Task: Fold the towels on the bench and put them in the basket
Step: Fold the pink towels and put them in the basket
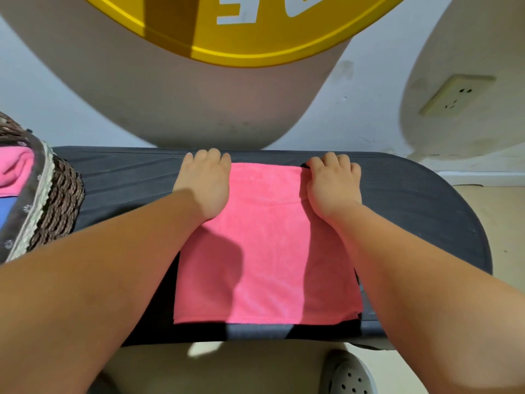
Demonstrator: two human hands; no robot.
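Pink towel point(267, 245): bright pink, short-piled cloth. Spread flat in the middle of the dark grey bench point(412, 200), reaching from far edge almost to near edge. Stitched hem along the near side; faint crease across the upper part; dark shadow over the left half.

Left hand point(203, 183): on the far left corner, fingers curled down over the towel's edge, gripping it; fingertips hidden.

Right hand point(333, 184): on the far right corner, fingers bent, thumb pressed to the cloth, pinching that corner.

Basket point(54, 194): brown woven, lace-trimmed grey lining, standing on the bench's left end, well apart from the towel. Inside: another pink towel point(14, 169), blue cloth point(4, 211) just beside it.

Wall socket point(454, 95): upper right, on the white wall.
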